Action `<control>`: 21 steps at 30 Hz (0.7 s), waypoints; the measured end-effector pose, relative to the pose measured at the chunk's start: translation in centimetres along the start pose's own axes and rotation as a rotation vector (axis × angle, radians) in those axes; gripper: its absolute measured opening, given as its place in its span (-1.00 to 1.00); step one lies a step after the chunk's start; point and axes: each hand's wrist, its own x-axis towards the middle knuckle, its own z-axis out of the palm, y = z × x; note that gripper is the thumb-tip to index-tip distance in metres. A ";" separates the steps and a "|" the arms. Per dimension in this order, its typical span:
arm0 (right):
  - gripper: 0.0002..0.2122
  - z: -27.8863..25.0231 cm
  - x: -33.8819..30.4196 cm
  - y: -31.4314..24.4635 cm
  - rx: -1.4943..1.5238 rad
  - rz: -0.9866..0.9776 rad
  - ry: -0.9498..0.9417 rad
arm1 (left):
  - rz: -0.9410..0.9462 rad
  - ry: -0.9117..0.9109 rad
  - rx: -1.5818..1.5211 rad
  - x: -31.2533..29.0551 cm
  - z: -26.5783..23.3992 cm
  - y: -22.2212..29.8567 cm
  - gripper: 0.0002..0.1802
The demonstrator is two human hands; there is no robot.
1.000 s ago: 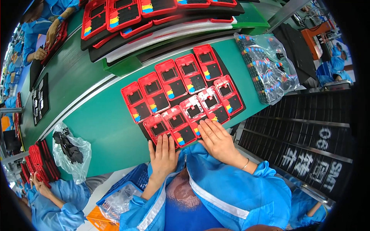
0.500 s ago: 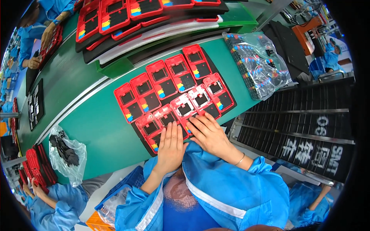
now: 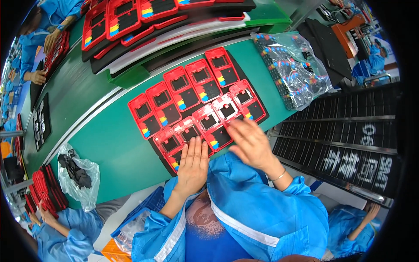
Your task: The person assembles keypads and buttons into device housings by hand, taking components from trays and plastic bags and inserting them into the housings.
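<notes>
Two rows of red plastic device housings (image 3: 181, 90) lie on a black mat (image 3: 238, 68). Each housing has a window opening and a dark lower panel; yellow and blue patches show on most. My left hand (image 3: 194, 162) rests flat over the near row, fingers stretched out and together, covering part of a housing. Just right of it, my right hand (image 3: 252, 144) is over the near row's right part, fingers extended and somewhat blurred. Whether it touches a housing I cannot tell. Neither hand shows anything held.
Beyond the green table (image 3: 113, 161), more red housings (image 3: 150, 11) sit on stacked trays. A clear bag of dark parts (image 3: 292, 72) lies at the right, another bag with black pieces (image 3: 78, 172) at the left. Co-workers in blue sit left and right. A black slatted rack (image 3: 336, 135) stands at right.
My right hand has lifted and shifted right and slightly down, uncovering a near-row housing with its yellow and blue patch. My left hand stays in place.
</notes>
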 end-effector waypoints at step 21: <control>-0.56 2.9 -1.9 -2.0 -0.299 -0.067 -0.117 | -0.181 0.057 0.011 -5.9 0.7 -2.2 -0.20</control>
